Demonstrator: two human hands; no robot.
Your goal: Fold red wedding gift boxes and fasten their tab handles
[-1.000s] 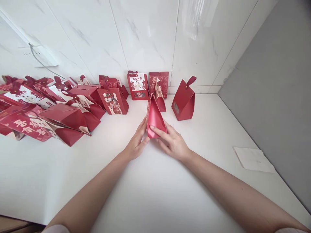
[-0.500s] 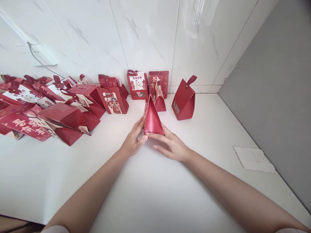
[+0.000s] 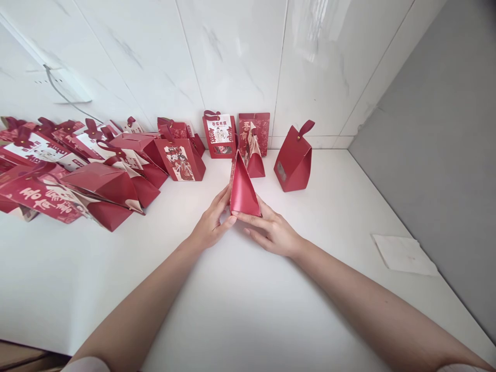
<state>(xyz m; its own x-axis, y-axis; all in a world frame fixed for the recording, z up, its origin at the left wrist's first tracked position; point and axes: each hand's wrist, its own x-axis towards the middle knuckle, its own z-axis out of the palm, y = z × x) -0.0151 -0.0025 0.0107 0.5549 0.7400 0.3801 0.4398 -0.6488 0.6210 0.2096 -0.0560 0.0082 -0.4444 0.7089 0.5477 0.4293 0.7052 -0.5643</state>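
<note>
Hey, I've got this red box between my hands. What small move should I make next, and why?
I'd probably press your right hand's index finger gently along the lower front edge of the glossy red triangular card box. That finger lies across the edge, while your left hand supports the left side. Whether that edge is fully creased, I can't tell.

Two hands [image 3: 281, 235], one held box [image 3: 245, 191].
One paper [image 3: 405, 254], one cable [image 3: 54, 87]; over ten other boxes [image 3: 292, 160], exact count hidden by overlap.
</note>
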